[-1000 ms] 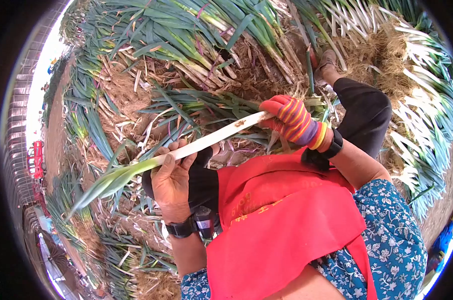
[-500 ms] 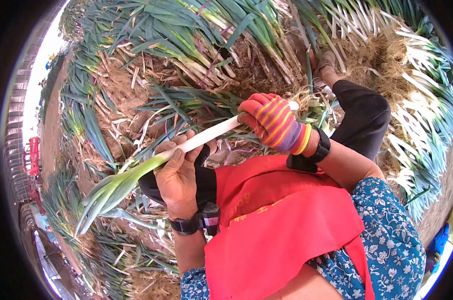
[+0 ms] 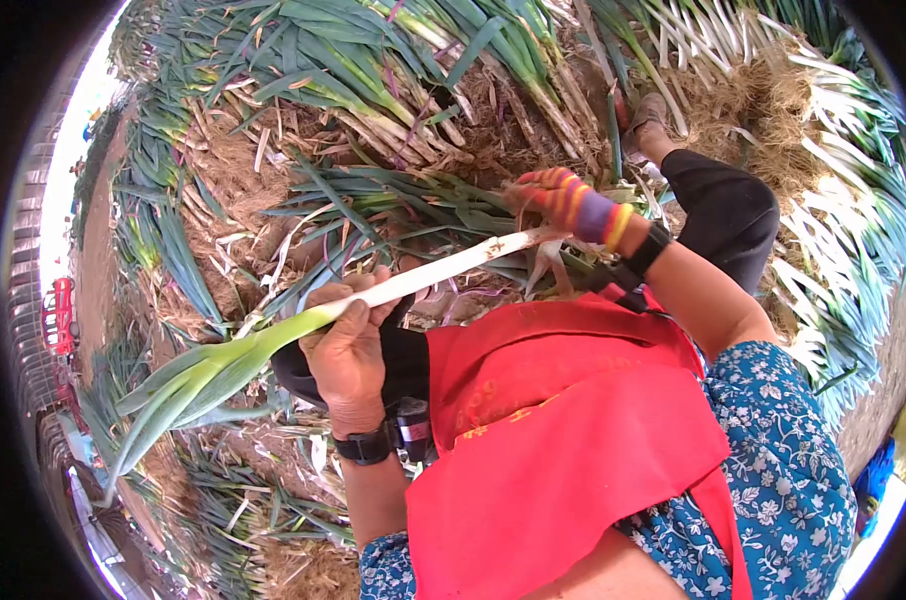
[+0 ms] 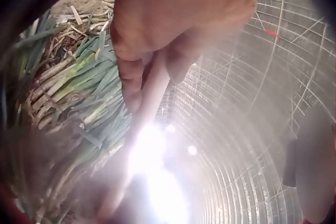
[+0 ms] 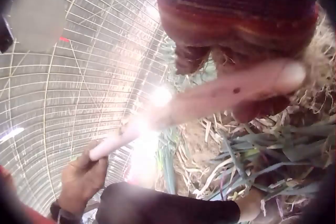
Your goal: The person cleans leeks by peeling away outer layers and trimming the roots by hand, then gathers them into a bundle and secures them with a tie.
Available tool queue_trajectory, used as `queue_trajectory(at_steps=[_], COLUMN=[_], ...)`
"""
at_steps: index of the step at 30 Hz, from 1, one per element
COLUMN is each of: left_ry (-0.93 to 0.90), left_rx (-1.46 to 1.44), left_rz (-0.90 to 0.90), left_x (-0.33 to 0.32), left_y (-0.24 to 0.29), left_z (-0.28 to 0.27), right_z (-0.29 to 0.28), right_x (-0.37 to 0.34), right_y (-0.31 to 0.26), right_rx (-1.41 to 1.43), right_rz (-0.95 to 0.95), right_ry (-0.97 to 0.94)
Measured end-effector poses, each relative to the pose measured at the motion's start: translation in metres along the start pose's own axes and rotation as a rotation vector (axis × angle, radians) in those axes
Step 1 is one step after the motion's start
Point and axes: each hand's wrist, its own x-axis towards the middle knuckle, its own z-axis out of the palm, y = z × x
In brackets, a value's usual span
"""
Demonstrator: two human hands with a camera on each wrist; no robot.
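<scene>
A long green onion point(image 3: 428, 275) slants across the lap in the head view, its white shaft marked by a brown spot and its green leaves point(image 3: 208, 370) spreading to the lower left. My bare left hand point(image 3: 348, 340) grips it where white turns to green, thumb on the near side. At the other end is my right hand point(image 3: 573, 205), in a striped knit glove. In the right wrist view gloved fingers point(image 5: 262, 109) show on both sides of the shaft near its rounded root end point(image 5: 291, 76). A thin pale strip point(image 3: 548, 262) hangs below that end.
Untrimmed green onions point(image 3: 373, 90) with dirty stalks lie heaped in front. Cleaner white-shafted ones point(image 3: 833, 200) with roots are laid along the right. Dry roots and peelings litter the soil. A red apron point(image 3: 573, 430) covers the lap, and a bent knee point(image 3: 728, 205) stands at the right.
My right hand slid left along the shaft, baring the root end, then went back right to that end. The left hand keeps its grip; the leaves have swung slightly.
</scene>
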Motion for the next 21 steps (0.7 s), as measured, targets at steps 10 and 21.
queue_trajectory(at_steps=[10,21], left_ry=[-0.074,0.11], left_rx=[-0.079,-0.198], left_rz=[-0.032,0.003], left_x=[0.008,0.012], left_y=[-0.005,0.026], left_z=[0.009,-0.01], right_z=[0.027,0.016], right_x=[-0.042,-0.053], right_y=[-0.104,-0.081], right_rx=[-0.316,0.042], right_rz=[-0.355,0.096], right_ry=[0.013,-0.121])
